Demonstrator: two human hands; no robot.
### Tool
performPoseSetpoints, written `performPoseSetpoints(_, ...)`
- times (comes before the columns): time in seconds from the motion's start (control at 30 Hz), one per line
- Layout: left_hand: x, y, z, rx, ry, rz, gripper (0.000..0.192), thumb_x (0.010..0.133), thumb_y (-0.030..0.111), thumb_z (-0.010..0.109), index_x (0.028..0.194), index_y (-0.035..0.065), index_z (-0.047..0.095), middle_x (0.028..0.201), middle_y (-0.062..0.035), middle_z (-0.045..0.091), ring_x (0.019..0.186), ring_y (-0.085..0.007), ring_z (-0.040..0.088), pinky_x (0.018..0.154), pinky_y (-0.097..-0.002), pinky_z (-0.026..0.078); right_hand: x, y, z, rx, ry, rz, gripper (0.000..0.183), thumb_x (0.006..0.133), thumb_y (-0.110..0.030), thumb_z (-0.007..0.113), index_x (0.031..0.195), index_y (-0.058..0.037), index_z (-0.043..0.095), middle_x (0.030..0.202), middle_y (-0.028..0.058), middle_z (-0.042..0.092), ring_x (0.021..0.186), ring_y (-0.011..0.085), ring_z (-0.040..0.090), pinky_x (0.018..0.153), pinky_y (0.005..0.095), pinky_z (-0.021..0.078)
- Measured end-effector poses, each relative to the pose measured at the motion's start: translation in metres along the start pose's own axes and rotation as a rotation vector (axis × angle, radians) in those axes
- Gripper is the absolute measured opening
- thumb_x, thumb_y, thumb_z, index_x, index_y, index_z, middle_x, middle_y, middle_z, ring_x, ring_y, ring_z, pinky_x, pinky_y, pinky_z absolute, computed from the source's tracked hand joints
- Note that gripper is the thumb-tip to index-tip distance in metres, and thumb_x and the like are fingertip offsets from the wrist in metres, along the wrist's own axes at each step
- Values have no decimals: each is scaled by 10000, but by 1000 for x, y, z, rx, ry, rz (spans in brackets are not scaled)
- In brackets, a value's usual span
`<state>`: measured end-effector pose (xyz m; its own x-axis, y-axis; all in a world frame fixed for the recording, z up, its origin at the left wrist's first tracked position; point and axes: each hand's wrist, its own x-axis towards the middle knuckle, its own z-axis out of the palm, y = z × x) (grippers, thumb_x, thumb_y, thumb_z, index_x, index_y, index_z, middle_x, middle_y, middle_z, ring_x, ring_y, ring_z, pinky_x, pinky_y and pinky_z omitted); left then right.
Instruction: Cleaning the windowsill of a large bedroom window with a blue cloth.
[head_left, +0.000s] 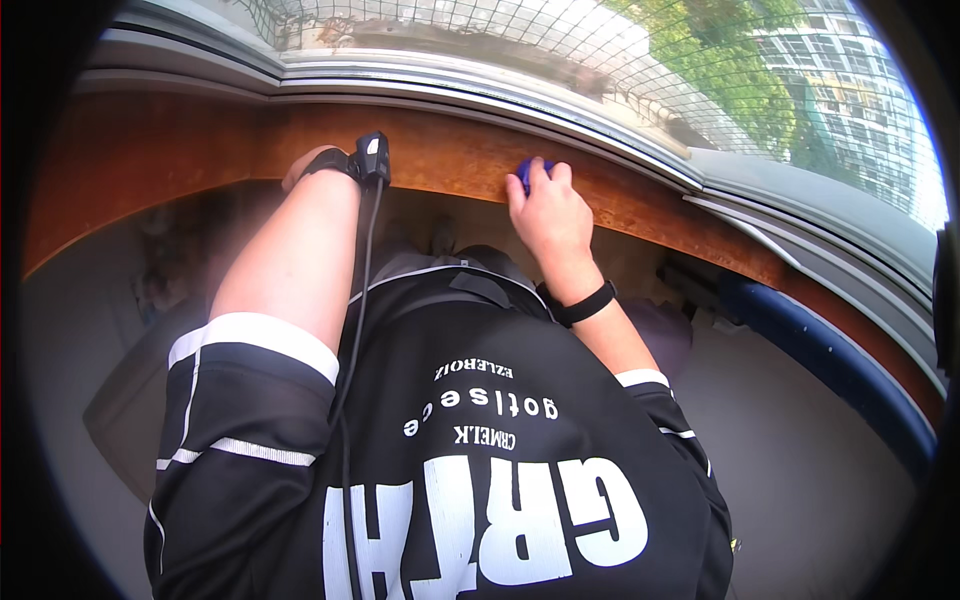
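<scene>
My right hand (553, 214) is on a wooden window sill (450, 157), its fingers curled over a small blue-purple object (524, 174). Most of that object is under the fingers, so I cannot tell whether it is a cloth or something firm. My left hand (300, 163) is at the sill's left part, partly hidden behind its own wrist and a strap. A black box-shaped device (373, 159) with a cable is strapped to that wrist. What the left fingers do is out of sight.
Beyond the sill run metal window frame tracks (480, 94), with wire mesh (540, 30) outside. At right, a dark blue padded edge (817, 352) lies below the sill. The cable (360, 300) hangs from the left wrist down over my black shirt (480, 360).
</scene>
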<state>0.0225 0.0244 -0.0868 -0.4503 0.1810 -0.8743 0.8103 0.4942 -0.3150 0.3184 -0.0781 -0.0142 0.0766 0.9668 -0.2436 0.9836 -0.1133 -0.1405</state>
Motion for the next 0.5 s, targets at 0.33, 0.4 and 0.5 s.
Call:
performPoseSetpoints(0.33, 59, -7, 20, -95, 168, -138, 258, 742, 241, 899, 962, 129, 825, 984, -68, 790, 919, -194, 759, 869, -354, 593, -7, 45, 2, 0, 159, -222, 269, 941, -349, 749, 1176, -220, 769, 980, 64, 679, 753, 300, 733, 626, 427, 599)
performPoseSetpoints(0.4, 52, -1, 22, -16, 204, -100, 282, 741, 246, 900, 990, 140, 823, 1000, -56, 789, 929, -189, 762, 877, -352, 596, -10, 70, 4, -25, 175, -213, 266, 946, -334, 746, 1185, -217, 755, 978, 69, 675, 737, 294, 734, 613, 425, 597)
performPoseSetpoints(0.5, 19, 4, 12, 146, 234, -2, 343, 736, 263, 904, 1053, 168, 813, 1038, -20, 786, 959, -174, 767, 891, -346, 605, -11, 77, 5, -102, 143, -321, 271, 931, -321, 758, 1181, -215, 752, 965, 66, 669, 707, 284, 723, 600, 413, 588)
